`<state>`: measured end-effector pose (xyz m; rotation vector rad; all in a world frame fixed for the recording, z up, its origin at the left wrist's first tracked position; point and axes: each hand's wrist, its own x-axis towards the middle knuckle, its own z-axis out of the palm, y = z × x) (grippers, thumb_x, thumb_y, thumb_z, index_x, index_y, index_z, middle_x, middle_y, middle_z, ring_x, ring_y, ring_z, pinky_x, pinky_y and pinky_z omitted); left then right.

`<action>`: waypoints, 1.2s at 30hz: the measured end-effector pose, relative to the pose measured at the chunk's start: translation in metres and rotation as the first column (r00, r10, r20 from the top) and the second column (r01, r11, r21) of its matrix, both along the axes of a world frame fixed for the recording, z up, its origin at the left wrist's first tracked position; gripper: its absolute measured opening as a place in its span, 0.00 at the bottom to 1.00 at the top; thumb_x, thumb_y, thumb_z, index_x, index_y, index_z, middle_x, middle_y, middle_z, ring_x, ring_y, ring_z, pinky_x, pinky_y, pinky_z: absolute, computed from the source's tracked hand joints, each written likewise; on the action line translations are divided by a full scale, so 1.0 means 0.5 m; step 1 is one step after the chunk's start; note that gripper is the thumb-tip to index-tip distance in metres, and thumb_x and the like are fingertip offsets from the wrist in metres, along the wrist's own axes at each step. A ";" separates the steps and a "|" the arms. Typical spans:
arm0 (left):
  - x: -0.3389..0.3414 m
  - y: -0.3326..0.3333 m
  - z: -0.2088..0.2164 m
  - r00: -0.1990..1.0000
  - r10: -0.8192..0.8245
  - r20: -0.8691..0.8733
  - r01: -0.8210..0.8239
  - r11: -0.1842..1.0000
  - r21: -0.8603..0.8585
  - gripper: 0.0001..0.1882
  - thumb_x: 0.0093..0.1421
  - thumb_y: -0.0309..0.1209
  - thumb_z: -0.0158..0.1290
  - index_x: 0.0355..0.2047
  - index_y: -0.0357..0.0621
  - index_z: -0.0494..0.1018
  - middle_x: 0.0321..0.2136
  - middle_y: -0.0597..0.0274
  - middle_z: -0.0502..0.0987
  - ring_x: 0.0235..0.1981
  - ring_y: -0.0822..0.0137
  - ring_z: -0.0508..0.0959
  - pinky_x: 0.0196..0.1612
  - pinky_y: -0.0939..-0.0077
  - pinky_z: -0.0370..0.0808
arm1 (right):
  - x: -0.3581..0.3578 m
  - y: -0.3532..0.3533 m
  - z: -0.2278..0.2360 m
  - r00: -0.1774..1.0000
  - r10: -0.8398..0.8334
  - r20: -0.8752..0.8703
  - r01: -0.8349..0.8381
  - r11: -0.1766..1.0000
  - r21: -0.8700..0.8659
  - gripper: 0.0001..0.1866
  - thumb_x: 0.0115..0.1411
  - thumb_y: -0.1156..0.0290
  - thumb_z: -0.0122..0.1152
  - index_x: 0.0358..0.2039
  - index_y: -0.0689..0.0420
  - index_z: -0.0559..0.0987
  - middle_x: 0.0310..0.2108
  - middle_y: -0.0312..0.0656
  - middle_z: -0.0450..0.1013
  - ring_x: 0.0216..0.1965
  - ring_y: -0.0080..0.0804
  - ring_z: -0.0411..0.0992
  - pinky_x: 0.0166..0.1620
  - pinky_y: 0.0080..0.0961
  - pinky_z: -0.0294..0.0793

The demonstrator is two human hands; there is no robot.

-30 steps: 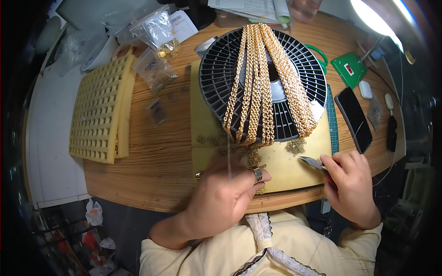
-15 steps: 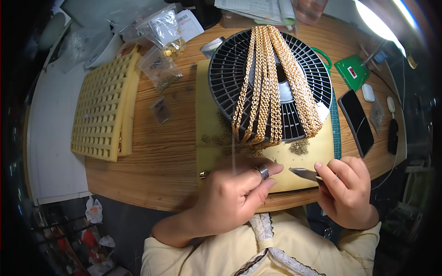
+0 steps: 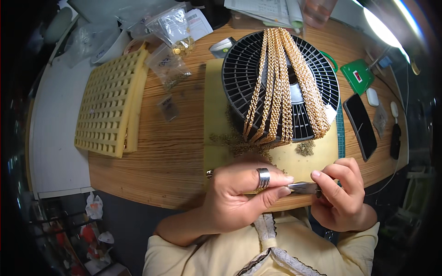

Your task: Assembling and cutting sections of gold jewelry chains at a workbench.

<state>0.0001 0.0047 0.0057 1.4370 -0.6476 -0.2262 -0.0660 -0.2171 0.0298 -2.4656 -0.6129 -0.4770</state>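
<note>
My right hand (image 3: 340,195) is closed round a small pair of pliers (image 3: 303,187), their pointed jaws turned to the left. At the jaw tips, my left hand (image 3: 244,195), wearing a wide silver ring (image 3: 263,179), has thumb and forefinger pressed together. Whatever they pinch is too small to make out. Just beyond both hands stands a black slotted spool (image 3: 237,69) draped with gold chains (image 3: 314,108). Between spool and hands, a heap of tiny metal links (image 3: 305,148) lies on a yellow mat (image 3: 213,101). More small metal pieces (image 3: 239,145) lie beyond my left hand.
Left on the wooden table (image 3: 170,152) rests a yellow foam tray (image 3: 108,101) with square holes. Small plastic bags (image 3: 168,66) lie beside it. To the right are a phone (image 3: 360,125), a green lamp base (image 3: 357,76) and a white case (image 3: 372,97).
My left hand has moved right and brought its pinched fingertips to the plier jaws. The pliers have tilted slightly downward. The whole view has shifted a little.
</note>
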 end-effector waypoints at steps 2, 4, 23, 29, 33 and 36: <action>0.001 0.000 0.003 1.000 -0.007 0.026 0.007 1.000 0.000 0.09 0.54 0.17 0.61 0.37 0.32 0.80 0.29 0.52 0.81 0.30 0.65 0.80 0.34 0.75 0.76 | 0.002 -0.001 -0.002 1.000 0.016 -0.006 -0.016 1.000 0.010 0.31 0.30 0.77 0.63 0.44 0.60 0.80 0.32 0.41 0.71 0.30 0.38 0.66 0.31 0.30 0.67; 0.001 0.000 0.007 1.000 -0.011 0.024 0.011 1.000 0.011 0.08 0.54 0.17 0.61 0.36 0.32 0.80 0.30 0.52 0.81 0.30 0.64 0.80 0.34 0.74 0.76 | 0.004 -0.004 -0.005 0.999 0.030 -0.013 -0.030 0.999 0.020 0.32 0.30 0.78 0.63 0.44 0.60 0.80 0.32 0.41 0.71 0.29 0.38 0.66 0.31 0.29 0.67; -0.015 -0.018 0.001 0.743 0.069 0.665 -0.387 0.856 0.343 0.21 0.50 0.18 0.52 0.47 0.27 0.74 0.39 0.48 0.75 0.41 0.52 0.74 0.46 0.60 0.72 | 0.000 0.006 -0.009 0.998 0.009 0.065 0.000 0.991 -0.130 0.28 0.34 0.76 0.64 0.43 0.61 0.81 0.30 0.40 0.71 0.23 0.33 0.65 0.25 0.28 0.63; -0.018 -0.020 0.008 0.827 0.157 0.540 -0.386 0.857 0.341 0.12 0.51 0.19 0.60 0.38 0.42 0.80 0.30 0.54 0.78 0.32 0.54 0.76 0.36 0.64 0.75 | 0.001 -0.001 -0.018 0.983 -0.005 0.184 0.037 0.984 -0.173 0.28 0.33 0.74 0.63 0.42 0.60 0.82 0.31 0.38 0.70 0.24 0.33 0.63 0.25 0.28 0.60; -0.003 -0.002 -0.001 0.716 0.155 0.681 -0.408 0.884 0.228 0.15 0.48 0.16 0.56 0.38 0.33 0.77 0.31 0.54 0.76 0.30 0.57 0.75 0.34 0.65 0.75 | -0.002 -0.007 -0.016 1.000 0.015 0.002 -0.015 0.999 -0.030 0.29 0.32 0.76 0.64 0.43 0.61 0.81 0.31 0.40 0.71 0.24 0.35 0.65 0.26 0.29 0.65; -0.001 -0.001 0.009 0.740 0.165 0.652 -0.373 0.907 0.194 0.15 0.47 0.14 0.58 0.38 0.35 0.79 0.32 0.55 0.77 0.30 0.58 0.77 0.32 0.67 0.76 | -0.001 -0.008 -0.018 0.999 0.026 -0.044 -0.027 1.000 -0.005 0.30 0.32 0.77 0.64 0.43 0.61 0.80 0.31 0.41 0.71 0.24 0.36 0.66 0.27 0.28 0.66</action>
